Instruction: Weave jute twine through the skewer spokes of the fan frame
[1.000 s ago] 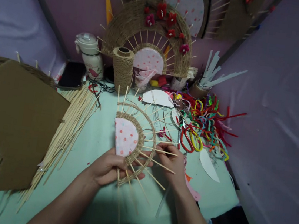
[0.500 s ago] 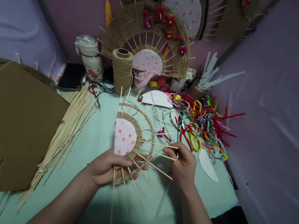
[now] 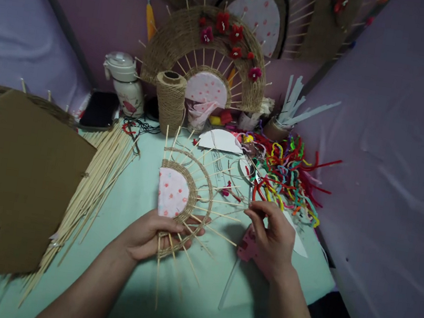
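My left hand (image 3: 159, 233) is closed on the lower part of a half-round woven fan (image 3: 193, 191), thumb on top and fingers behind. The fan has a white fabric centre with red dots, a twine band round it, thin sticks spreading outward and a second twine ring. To the right of the fan, my right hand (image 3: 270, 234) is closed in a pinch on a strand of twine (image 3: 228, 213) that runs taut from the outer ring. Partly hidden beneath this hand lies a pink glue gun (image 3: 247, 245) with a clear glue stick (image 3: 229, 284).
A bundle of thin sticks (image 3: 93, 178) and a brown cardboard piece (image 3: 29, 153) lie at left. Behind stand a twine spool (image 3: 169, 102), a white bottle (image 3: 125, 82) and a finished woven fan (image 3: 164, 51). Colourful pipe cleaners (image 3: 297, 177) and scissors (image 3: 257, 189) lie at right.
My right hand has moved right, away from the fan's stick tips, drawing the twine out straight. The pink glue gun now shows beneath it. My left hand keeps its hold.
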`<state>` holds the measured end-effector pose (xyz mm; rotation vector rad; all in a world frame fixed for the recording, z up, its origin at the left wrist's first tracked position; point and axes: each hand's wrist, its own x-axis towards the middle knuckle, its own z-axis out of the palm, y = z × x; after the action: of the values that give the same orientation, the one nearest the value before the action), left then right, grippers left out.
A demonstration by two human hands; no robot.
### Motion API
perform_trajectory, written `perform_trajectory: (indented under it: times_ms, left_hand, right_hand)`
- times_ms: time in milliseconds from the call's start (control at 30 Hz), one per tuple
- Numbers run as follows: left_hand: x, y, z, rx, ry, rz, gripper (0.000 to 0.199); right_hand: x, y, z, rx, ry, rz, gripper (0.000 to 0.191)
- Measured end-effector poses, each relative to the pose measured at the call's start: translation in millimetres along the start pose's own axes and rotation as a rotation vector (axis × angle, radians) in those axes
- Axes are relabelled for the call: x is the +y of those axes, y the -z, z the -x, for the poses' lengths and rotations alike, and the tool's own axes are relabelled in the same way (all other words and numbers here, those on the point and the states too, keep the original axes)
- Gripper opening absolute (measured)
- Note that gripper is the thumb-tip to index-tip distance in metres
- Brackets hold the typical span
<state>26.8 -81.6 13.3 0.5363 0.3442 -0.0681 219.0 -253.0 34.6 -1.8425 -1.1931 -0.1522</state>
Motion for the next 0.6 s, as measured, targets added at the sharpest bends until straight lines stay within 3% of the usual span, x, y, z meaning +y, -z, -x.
perform_trajectory:
  times_ms: [133,233,400,600]
  left_hand:
    - [-1.4,0.5,-0.1,-0.003,0.04,-0.015,0.036]
    - [-2.3,-0.8,0.2,-0.059,0.061,-0.023,0.038]
    - [-1.9,-4.0,1.9,-0.197,0.044,-0.008,0.046]
    - [-3.4,-6.4,3.4,-0.258,0.047,0.004,0.054]
  right_hand:
    - [-0.1,2.5,-4.6,-0.018,0.058,-0.003,0.004]
    - [-1.2,2.1,-7.0,-0.003,0.021,0.015,0.002]
    - [-6.4,-8.6,-6.6,0.009,-0.144,-0.04,0.015]
    - [-15.3,-38.4,-2.9,0.051,-0.385,-0.195,0.018]
